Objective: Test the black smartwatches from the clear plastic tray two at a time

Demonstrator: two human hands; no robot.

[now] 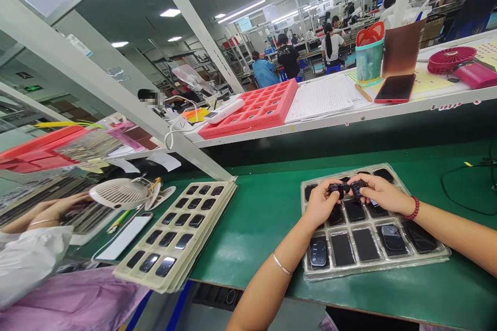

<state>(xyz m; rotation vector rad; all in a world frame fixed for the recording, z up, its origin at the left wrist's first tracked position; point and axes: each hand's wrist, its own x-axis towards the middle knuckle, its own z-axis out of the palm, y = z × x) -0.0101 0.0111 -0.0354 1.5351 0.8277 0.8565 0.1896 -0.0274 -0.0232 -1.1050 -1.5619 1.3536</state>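
My left hand [321, 202] pinches a small black smartwatch body [336, 191] between thumb and fingers. Close beside it, my right hand [382, 194] grips a second black smartwatch body [357, 188]; whether the two pieces touch I cannot tell. Both hands are above the far half of a clear plastic tray [411, 260], which seems to be stacked on another. Dark rounded-square watch bodies sit in several of its compartments. At the near left corner, one watch [319, 252] has a lit screen with small text. My hands hide part of the far rows.
Left on the green bench [248, 227] is a stack of cream trays [153, 274] with dark watch faces. A white fan [120, 194] and a co-worker's arm [50, 212] are further left. The shelf above bears a red foam tray [252, 116], papers, a phone [396, 88] and a cup.
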